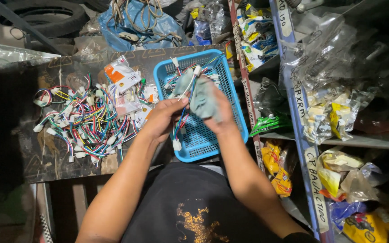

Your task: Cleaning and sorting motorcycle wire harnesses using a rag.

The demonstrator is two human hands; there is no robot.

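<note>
The left hand (pixel 160 119) has its grip closed on a wire harness (pixel 182 118), fingertips pinching the coloured strands just below a white plug, while the right hand (pixel 216 112) has its grip closed around a grey-green cloth (pixel 202 100) bunched against the same strands; both hands hover just over the blue basket (pixel 231 96), so the harness hangs partly inside it, its lower plug (pixel 177 144) dangling near the basket's front wall. The biggest risk, as I judge it, comes from the desk (pixel 21 126) itself: its front edge runs close to the person's lap, and the basket overhangs that edge at its near corner, so a downward press from either hand could tip it off. To the right, the shelves (pixel 302 130) crowded with plastic packets (pixel 325 112) stand almost against the basket, leaving the right elbow little room to swing out without brushing a packet loose. To the left, the pile of harnesses (pixel 84 121) spreads wide across the desk, and the loose strands there could snag the dangling plug if the hands drift that way. Open room lies mainly between pile and basket and above the basket's middle. Smallest worry: the cloth may catch on a plug and tug the strands from the pinch.
</note>
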